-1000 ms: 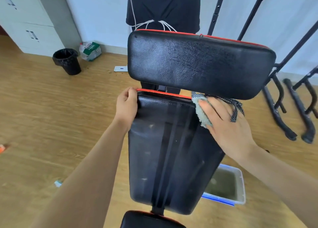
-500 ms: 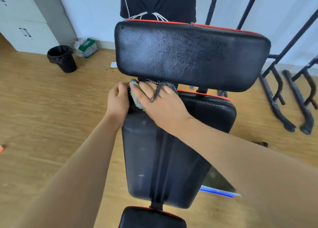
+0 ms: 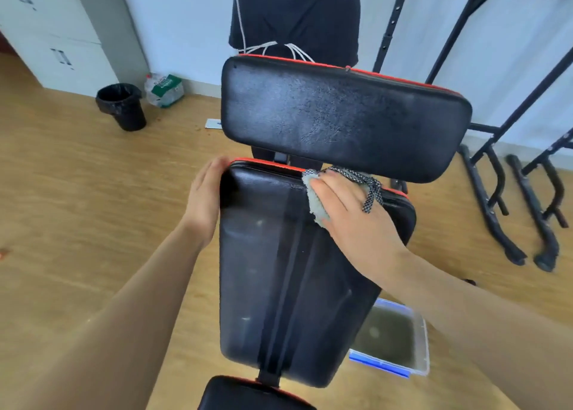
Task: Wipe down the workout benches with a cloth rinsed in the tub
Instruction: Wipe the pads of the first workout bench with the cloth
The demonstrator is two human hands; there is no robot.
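A black workout bench with red trim fills the middle: a long seat pad [image 3: 279,285] below and a wide upper pad [image 3: 341,115] behind it. My right hand [image 3: 350,220] presses a grey-green cloth [image 3: 314,200] flat on the far part of the seat pad, and the cloth's checkered strap loops over my fingers. My left hand [image 3: 204,199] rests, fingers together, against the pad's far left corner. A clear tub [image 3: 421,347] with a blue rim and murky water sits on the floor, right of the bench.
A black bin [image 3: 122,106] and a bagged bottle [image 3: 162,89] stand by the wall at the back left, near white cabinets [image 3: 46,31]. Black metal rack legs [image 3: 496,208] spread over the floor at right. A person in dark clothes [image 3: 294,13] stands behind the bench.
My right hand has slid the cloth from the seat pad's far left corner back toward the right along its far edge. My left hand stays at the left corner.
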